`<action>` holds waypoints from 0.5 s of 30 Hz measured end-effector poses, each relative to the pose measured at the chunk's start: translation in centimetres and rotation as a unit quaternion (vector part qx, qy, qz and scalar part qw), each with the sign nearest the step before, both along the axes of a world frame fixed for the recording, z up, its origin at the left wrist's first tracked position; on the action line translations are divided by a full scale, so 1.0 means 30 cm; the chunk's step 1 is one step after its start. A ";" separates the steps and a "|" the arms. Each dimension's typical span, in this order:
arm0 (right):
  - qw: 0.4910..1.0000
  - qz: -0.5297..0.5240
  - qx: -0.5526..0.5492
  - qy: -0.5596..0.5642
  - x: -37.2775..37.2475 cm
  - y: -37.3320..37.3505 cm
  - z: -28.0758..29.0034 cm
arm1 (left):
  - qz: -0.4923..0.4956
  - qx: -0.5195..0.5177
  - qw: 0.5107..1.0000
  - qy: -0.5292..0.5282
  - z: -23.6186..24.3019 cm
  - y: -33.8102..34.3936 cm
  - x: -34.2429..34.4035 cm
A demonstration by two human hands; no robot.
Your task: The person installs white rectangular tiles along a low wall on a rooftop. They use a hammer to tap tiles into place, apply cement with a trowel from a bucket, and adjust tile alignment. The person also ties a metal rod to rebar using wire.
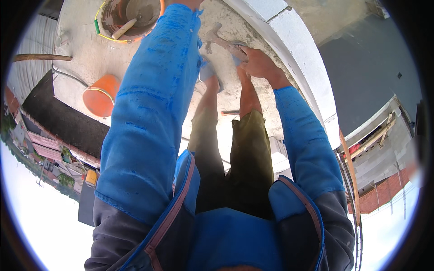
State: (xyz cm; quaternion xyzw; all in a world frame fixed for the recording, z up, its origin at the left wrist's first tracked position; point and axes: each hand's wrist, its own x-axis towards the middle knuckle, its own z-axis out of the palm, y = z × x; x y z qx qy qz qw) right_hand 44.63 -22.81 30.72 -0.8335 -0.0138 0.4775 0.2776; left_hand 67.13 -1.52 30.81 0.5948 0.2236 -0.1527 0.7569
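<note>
My right hand [261, 64] is closed round the end of a mortar-caked hand tool [222, 41]. The tool's far end is forked or bent, and I cannot make out its exact kind. It is over the grey concrete floor [230, 92], just beyond my feet and beside the white block wall [302, 49]. Stretched far forward, my left arm ends at the top edge, where only a bit of my left hand [186, 2] shows; its fingers are out of sight. Left of that arm stands a bucket [110, 38] of wet grey mortar, with a wooden-handled tool [124, 29] in it.
An orange bucket [101, 95] lies tipped at the left, near a dark hose [70, 76]. A wooden stick [43, 57] juts in from the left. Beyond the curving white wall, a dark grey surface [370, 67] lies on the right. A short reddish piece [230, 112] is between my legs.
</note>
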 end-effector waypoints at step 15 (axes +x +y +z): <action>0.907 -0.364 0.150 0.146 -0.131 -0.053 0.641 | -0.027 -0.009 1.000 0.010 0.070 0.004 -0.020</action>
